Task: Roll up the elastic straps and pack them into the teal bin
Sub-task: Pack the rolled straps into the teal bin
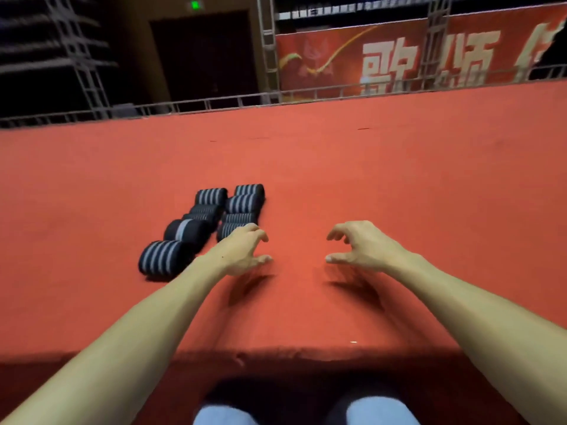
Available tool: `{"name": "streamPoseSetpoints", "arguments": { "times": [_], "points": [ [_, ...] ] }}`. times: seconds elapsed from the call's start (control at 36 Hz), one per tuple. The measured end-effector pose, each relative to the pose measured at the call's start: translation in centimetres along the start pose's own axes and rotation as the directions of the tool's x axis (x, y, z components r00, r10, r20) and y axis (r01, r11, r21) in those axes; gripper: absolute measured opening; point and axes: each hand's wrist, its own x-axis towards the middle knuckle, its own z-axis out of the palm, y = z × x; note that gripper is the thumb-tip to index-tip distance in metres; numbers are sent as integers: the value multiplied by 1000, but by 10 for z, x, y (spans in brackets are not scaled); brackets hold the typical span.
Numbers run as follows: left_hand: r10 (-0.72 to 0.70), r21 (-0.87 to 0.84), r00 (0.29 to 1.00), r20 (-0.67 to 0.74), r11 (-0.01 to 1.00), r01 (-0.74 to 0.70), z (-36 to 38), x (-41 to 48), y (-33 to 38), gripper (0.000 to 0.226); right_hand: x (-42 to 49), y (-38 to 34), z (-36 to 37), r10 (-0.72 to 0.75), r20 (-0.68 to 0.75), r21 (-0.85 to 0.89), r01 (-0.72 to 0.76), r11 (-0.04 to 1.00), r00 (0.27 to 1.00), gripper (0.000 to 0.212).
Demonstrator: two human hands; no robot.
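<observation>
Knees (225,417) low in frame; both hands empty, fingers loosely curled — left hand (242,250) just beside the rolled straps (187,230), lying forward-left, axes crosswise — right hand (359,243) well apart.

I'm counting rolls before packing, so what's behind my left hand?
Behind the left hand, four rolled striped straps lie in a column on the red carpet. The hand covers part of the nearest roll; anything else under it cannot be seen.
</observation>
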Motion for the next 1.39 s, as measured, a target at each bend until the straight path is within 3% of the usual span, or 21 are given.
{"name": "streamPoseSetpoints", "arguments": {
  "times": [0.14,0.31,0.58,0.72,0.86,0.94,1.03,1.19,1.39],
  "points": [
    [-76,45,992,-97,996,81,-1,2,-54,48,46,-29,29,-63,14,75,61,995,998,49],
    [-12,37,985,-172,999,18,5,30,-84,49,84,-38,56,-76,-13,150,77,986,997,47],
    [24,170,999,-29,985,-19,11,57,-99,51,121,-42,83,-71,-102,341,102,935,992,48],
    [51,165,996,-68,986,-39,6,54,-91,48,129,-50,95,-106,-137,422,155,893,985,57],
    [109,-115,976,-186,985,-132,3,46,-80,48,129,-54,96,-136,-218,562,238,792,966,69],
    [44,-422,972,-231,896,-140,0,41,-65,51,126,-53,92,-148,-265,604,283,745,953,71],
    [-8,-601,971,-238,787,-141,3,35,-47,47,119,-50,85,-123,-293,631,288,720,948,67],
    [-28,-744,961,-275,640,-194,20,25,-14,50,93,-38,68,-112,-297,670,290,683,948,58],
    [48,-774,979,-199,605,-187,31,25,8,41,71,-17,65,-97,-334,614,294,733,938,51]
  ]
}}
